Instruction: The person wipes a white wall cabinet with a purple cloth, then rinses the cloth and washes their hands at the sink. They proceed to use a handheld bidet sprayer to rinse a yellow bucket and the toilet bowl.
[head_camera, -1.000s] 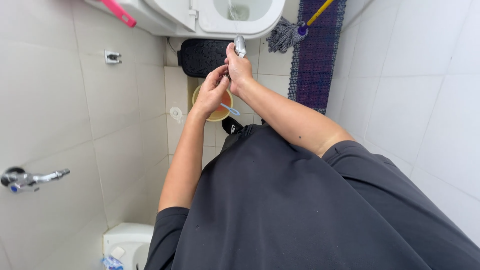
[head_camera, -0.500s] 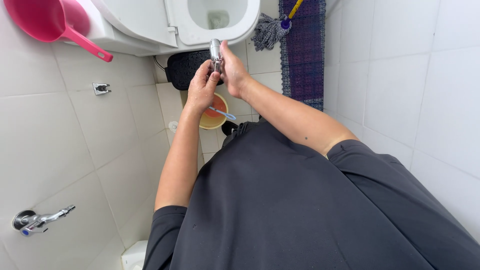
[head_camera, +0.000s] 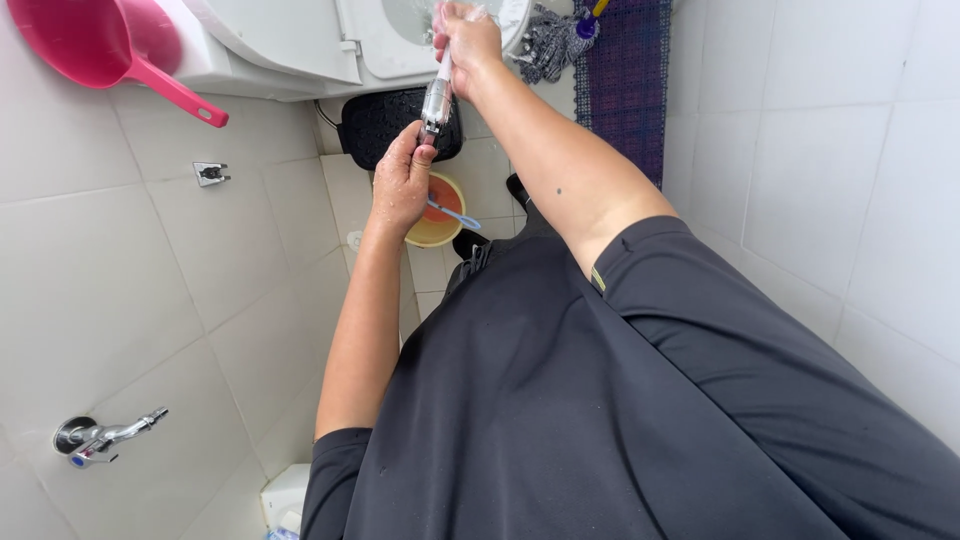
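Both hands raised over the toilet. Right hand wraps closed around the upper end of a slim silver sprayer; left hand has its fingers closed on the lower end. Sprayer near upright, above a black mat. Yellow bowl below left hand. Pink scoop on tank, wall tap lower left.

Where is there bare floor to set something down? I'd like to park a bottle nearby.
Bare tiles lie between the left wall and the black mat, and pale tiles between that mat and the purple rug. It is crowded by the yellow bowl, under the left hand.
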